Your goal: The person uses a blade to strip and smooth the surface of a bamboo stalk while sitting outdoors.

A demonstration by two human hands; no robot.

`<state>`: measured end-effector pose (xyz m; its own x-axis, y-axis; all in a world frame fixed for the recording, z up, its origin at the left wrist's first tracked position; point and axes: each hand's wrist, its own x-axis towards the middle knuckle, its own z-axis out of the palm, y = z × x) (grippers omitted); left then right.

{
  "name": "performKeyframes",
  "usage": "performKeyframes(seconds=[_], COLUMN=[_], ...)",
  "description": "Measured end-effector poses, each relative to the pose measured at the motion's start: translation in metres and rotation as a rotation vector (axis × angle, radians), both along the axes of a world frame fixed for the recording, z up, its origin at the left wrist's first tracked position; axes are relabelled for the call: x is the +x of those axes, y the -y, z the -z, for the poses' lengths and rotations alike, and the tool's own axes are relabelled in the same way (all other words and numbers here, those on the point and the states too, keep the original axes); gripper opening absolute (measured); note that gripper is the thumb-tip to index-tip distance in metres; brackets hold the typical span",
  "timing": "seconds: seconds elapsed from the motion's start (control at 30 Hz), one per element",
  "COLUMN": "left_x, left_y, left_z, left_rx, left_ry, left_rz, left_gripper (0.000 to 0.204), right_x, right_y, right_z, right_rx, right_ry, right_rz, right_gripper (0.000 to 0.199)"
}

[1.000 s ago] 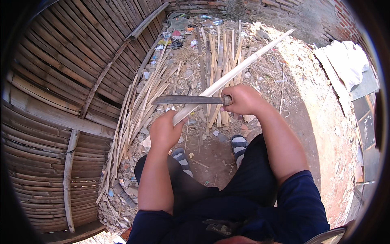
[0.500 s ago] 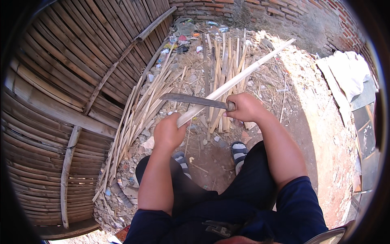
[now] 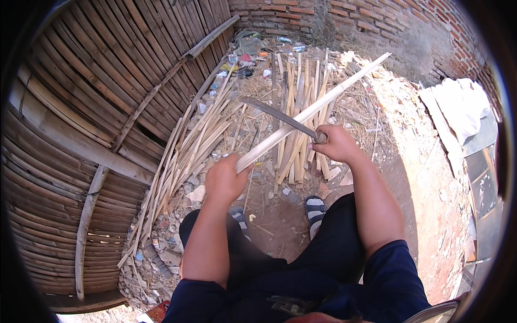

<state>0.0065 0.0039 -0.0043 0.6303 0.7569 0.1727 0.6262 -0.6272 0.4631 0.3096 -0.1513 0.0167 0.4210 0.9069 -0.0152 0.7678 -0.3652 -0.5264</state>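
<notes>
My left hand (image 3: 225,180) grips the near end of a long pale bamboo slat (image 3: 318,107) that slants up and to the right over the ground. My right hand (image 3: 336,144) is closed around the handle of a curved dark machete (image 3: 272,116). Its blade points left and away, lying across the slat near the middle. Both my forearms reach forward from dark blue sleeves, and my sandalled feet (image 3: 315,207) rest on the dirt below the hands.
A woven bamboo fence (image 3: 91,97) curves along the left. Cut bamboo strips (image 3: 293,91) lie piled on the ground ahead and along the fence foot. A brick wall (image 3: 344,19) stands behind, with litter at its base and white cloth (image 3: 463,105) at the right.
The machete blade has swung upward and away from its flatter position. Both hands and the slat sit slightly higher and farther forward in the picture than before.
</notes>
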Motion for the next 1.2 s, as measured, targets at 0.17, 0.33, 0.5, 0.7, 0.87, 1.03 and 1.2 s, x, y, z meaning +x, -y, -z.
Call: performKeyframes(seconds=[0.17, 0.33, 0.5, 0.7, 0.87, 1.03, 1.2], left_x=[0.0, -0.003, 0.0, 0.001, -0.003, -0.003, -0.001], left_y=[0.003, 0.003, 0.002, 0.004, 0.002, 0.002, 0.003], left_z=[-0.003, -0.003, -0.002, -0.004, -0.001, -0.002, -0.005], left_rx=[-0.032, -0.061, -0.051, -0.06, -0.057, -0.062, -0.057], left_ry=[0.015, 0.069, 0.107, 0.085, 0.126, 0.159, 0.152], left_rz=[0.0, -0.014, -0.034, -0.035, -0.028, -0.019, -0.032], left_gripper=[0.032, 0.032, 0.032, 0.032, 0.033, 0.032, 0.031], right_x=[-0.026, -0.017, 0.012, -0.009, -0.039, -0.008, 0.012], right_y=[-0.009, -0.007, 0.004, 0.0, -0.008, -0.002, 0.008], right_z=[-0.001, -0.005, 0.001, 0.001, -0.02, -0.004, -0.004], right_rx=[-0.035, 0.007, 0.093, 0.147, -0.055, 0.048, 0.128], right_ry=[0.093, 0.005, -0.075, 0.046, 0.125, 0.044, -0.05], right_rz=[-0.17, -0.148, 0.124, -0.041, -0.192, -0.06, 0.204], right_gripper=[0.041, 0.042, 0.046, 0.041, 0.041, 0.042, 0.044])
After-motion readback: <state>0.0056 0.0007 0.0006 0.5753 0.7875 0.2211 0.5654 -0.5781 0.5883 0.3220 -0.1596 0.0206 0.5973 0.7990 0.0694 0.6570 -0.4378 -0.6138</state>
